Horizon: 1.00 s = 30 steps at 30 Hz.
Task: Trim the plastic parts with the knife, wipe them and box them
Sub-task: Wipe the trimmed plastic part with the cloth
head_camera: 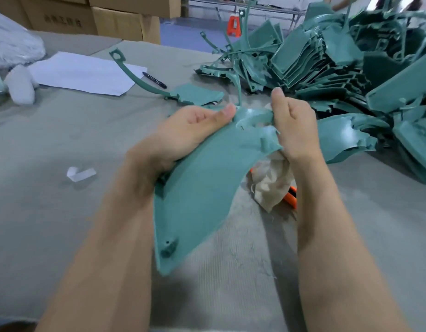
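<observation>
Now left grip holds a curved teal part; right grip clutches cloth.

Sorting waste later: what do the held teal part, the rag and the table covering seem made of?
The teal part looks like moulded plastic, with a satin sheen and screw bosses. The rag is probably cotton cloth: beige, crumpled, with a frayed edge. The table covering is a grey felt-like or carpet-like fabric, matte, ribbed and fuzzy.

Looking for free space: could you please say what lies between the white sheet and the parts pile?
Head view: a black marker and a loose green part with a long curved arm.
</observation>
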{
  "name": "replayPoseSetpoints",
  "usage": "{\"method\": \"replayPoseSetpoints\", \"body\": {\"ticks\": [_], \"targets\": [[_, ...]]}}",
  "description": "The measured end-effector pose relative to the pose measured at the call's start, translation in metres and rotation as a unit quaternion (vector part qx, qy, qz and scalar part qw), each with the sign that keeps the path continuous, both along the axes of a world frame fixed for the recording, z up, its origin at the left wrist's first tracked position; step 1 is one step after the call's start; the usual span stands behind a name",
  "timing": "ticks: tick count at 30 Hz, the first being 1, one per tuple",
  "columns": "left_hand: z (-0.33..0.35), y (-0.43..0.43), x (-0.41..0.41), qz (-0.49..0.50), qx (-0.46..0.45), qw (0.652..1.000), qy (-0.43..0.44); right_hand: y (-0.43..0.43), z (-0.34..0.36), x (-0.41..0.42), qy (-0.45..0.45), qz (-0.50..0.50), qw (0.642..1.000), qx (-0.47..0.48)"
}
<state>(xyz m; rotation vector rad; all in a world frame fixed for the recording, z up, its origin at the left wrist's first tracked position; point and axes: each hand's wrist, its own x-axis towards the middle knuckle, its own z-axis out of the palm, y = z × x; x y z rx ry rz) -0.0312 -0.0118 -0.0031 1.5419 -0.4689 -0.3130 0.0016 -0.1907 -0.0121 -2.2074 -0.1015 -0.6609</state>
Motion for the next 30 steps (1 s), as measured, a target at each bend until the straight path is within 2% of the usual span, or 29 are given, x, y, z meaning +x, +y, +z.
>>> {"method": "replayPoseSetpoints", "body": {"ticks": [3, 4, 6, 8, 11, 16, 18, 20, 21, 25, 27, 28, 30], "targets": [[-0.003, 0.002, 0.002, -0.012, 0.124, 0.992, -0.013, 0.018, 0.006, -0.011, 0.085, 0.131, 0.985, -0.070], [-0.003, 0.002, 0.002, -0.012, 0.141, 0.990, -0.018, 0.020, 0.008, -0.013, 0.106, 0.154, 0.980, -0.071], [-0.002, 0.003, 0.002, -0.018, 0.113, 0.993, -0.006, 0.021, 0.012, -0.014, 0.104, 0.160, 0.980, -0.048], [-0.001, 0.008, 0.002, -0.022, 0.055, 0.998, -0.003, 0.013, 0.010, -0.011, 0.055, 0.116, 0.992, -0.007], [0.002, 0.013, 0.001, -0.027, 0.014, 0.999, -0.010, -0.007, -0.001, -0.002, 0.010, -0.011, 1.000, 0.023], [0.000, 0.006, 0.004, -0.042, 0.034, 0.998, 0.013, -0.021, -0.016, 0.010, -0.012, -0.106, 0.992, 0.072], [-0.003, 0.005, 0.005, -0.037, 0.044, 0.998, 0.025, -0.024, -0.019, 0.014, -0.040, -0.160, 0.978, 0.129], [-0.005, 0.006, 0.006, -0.041, 0.055, 0.997, 0.031, -0.030, -0.019, 0.016, -0.081, -0.195, 0.932, 0.294], [-0.006, 0.007, 0.006, -0.036, 0.067, 0.997, 0.031, -0.036, -0.018, 0.018, -0.076, -0.198, 0.903, 0.374], [-0.007, 0.011, 0.009, -0.017, 0.070, 0.997, 0.038, -0.041, -0.014, 0.015, 0.038, -0.176, 0.843, 0.507], [-0.007, 0.009, 0.009, -0.023, 0.042, 0.998, 0.037, -0.036, -0.014, 0.006, 0.048, -0.051, 0.875, 0.480], [-0.006, 0.010, 0.008, -0.024, 0.026, 0.999, 0.037, -0.036, -0.018, 0.008, 0.066, -0.016, 0.912, 0.404], [-0.005, 0.013, 0.007, -0.016, 0.013, 0.999, 0.031, -0.030, -0.025, 0.011, 0.088, -0.001, 0.961, 0.261]]}}
